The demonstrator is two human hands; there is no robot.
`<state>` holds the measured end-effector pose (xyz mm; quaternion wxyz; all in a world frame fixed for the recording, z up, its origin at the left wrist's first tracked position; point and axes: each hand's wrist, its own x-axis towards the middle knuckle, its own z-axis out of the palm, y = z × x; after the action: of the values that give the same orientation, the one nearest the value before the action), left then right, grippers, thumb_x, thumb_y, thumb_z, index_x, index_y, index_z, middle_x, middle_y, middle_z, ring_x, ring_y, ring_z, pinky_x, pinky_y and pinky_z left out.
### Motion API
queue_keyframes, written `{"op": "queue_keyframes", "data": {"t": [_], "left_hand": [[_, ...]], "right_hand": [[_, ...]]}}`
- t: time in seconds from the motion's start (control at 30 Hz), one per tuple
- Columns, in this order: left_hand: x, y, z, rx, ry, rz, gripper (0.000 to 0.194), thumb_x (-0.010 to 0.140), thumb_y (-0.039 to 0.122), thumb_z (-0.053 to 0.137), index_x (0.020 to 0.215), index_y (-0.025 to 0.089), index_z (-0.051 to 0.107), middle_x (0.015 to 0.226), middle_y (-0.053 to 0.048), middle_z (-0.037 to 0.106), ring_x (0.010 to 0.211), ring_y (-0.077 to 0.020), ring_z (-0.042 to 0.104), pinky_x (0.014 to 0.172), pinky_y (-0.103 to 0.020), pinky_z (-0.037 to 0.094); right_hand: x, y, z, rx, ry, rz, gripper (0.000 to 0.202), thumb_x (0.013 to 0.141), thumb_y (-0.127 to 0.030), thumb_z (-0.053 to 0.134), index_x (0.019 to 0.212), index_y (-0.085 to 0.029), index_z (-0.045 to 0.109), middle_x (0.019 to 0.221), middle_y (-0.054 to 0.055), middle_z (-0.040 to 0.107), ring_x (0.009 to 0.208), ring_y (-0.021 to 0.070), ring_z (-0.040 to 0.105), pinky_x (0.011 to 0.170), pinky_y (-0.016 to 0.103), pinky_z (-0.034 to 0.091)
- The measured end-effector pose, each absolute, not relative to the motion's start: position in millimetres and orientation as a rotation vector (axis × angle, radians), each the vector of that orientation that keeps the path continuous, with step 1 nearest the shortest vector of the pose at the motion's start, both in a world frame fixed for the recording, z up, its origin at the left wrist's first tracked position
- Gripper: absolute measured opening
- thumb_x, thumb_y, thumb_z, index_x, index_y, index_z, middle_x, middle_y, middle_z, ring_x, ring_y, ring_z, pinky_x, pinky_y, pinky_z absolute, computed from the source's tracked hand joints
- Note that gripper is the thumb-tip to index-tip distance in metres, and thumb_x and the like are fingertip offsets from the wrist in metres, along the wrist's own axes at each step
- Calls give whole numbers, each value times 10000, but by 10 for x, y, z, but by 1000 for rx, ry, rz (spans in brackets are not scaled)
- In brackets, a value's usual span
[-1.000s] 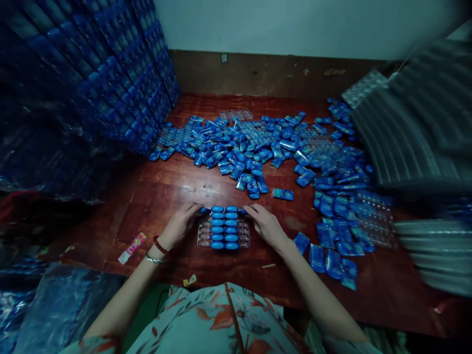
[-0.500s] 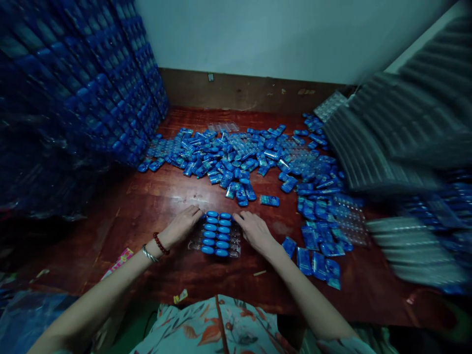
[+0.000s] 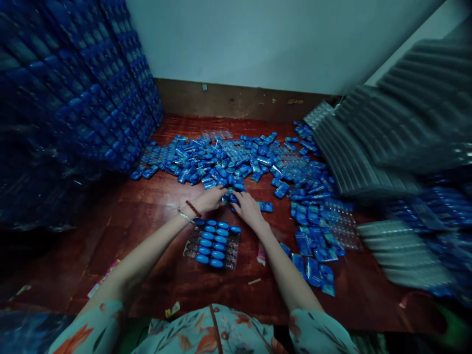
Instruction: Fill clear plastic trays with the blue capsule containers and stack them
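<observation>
Reddish table (image 3: 136, 211); left hand (image 3: 211, 199), right hand (image 3: 249, 210) at blue packets (image 3: 230, 196); print illegible.

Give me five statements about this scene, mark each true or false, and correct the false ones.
1. The left hand has a beaded bracelet at its wrist. True.
2. The right hand is far from the left. False: they are close together, by the packet pile.
3. The clear tray lies nearer the body than both hands. True.
4. The tray's glossy pieces are yellow. False: blue.
5. Some blue packets lie right of the right arm. True.
</observation>
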<state>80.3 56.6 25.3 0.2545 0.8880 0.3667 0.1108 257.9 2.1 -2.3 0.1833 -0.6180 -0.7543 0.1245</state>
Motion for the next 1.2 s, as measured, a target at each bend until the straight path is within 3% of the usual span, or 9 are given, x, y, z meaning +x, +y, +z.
{"op": "queue_keyframes", "data": {"t": [0.2,0.37,0.47,0.57,0.63,0.8,0.97,1.07,1.2], "left_hand": [[1141,743,36,2459,1183,8,520,688,258,727,1129,97,504,1156,-192,487,930,-282,601,756,-357,493],[962,917,15,2417,1070,-26,703,442,158,846,1062,135,517,1072,-100,561,849,-233,599,699,-284,487],[710,902,3,2302,982,293,522,548,178,795,1002,134,542,912,-14,605,801,-173,578,699,-238,470],[409,776,24,2212,1037,540,234,785,205,604,1002,133,555,867,12,606,789,-128,567,736,-222,456],[189,629,59,2171,1117,652,194,853,234,525,1014,132,561,869,2,610,767,-118,567,722,-223,461],[-385,-14,149,2028,1398,993,199,877,298,516,976,138,578,903,-49,587,791,-148,571,687,-263,486],[-597,-729,105,1978,1480,1105,155,841,279,582,956,178,604,888,-44,598,806,-165,578,687,-282,494],[-455,-905,46,1989,1420,1080,133,863,251,548,967,178,585,877,-34,616,790,-153,588,704,-279,498],[-233,-894,5,2102,1305,1023,122,899,207,473,980,171,558,881,-44,606,801,-143,585,708,-259,494]], "right_hand": [[2991,-320,-55,-1776,-1729,427,334,912,-336,379,1071,-126,584,975,113,658,872,201,615,792,334,480],[3124,-1049,-18,-1615,-1183,927,339,870,-483,449,1012,-189,544,737,21,654,607,160,611,599,293,511],[3000,-1400,-14,-1529,-1157,1103,313,833,-460,541,1011,-203,536,724,13,654,613,164,635,584,289,525],[2799,-1518,-40,-1549,-1364,920,227,831,-390,579,963,-205,591,853,41,658,749,177,646,672,309,536],[2682,-1480,-63,-1532,-1564,703,185,871,-333,535,982,-206,610,934,61,646,860,187,628,769,333,522],[2573,-1279,-40,-1574,-2144,358,273,918,-171,414,1149,-200,557,967,80,610,872,171,598,771,291,493],[2509,-1111,161,-1561,-2651,113,304,854,-47,425,1085,-175,574,930,83,606,820,194,562,710,297,458],[2470,-1004,252,-1466,-2824,94,270,846,-42,441,1029,-174,590,896,77,609,794,190,557,684,293,440],[2514,-985,184,-1429,-2763,21,306,873,-83,440,1133,-181,566,955,83,613,818,181,574,711,289,451]]}}
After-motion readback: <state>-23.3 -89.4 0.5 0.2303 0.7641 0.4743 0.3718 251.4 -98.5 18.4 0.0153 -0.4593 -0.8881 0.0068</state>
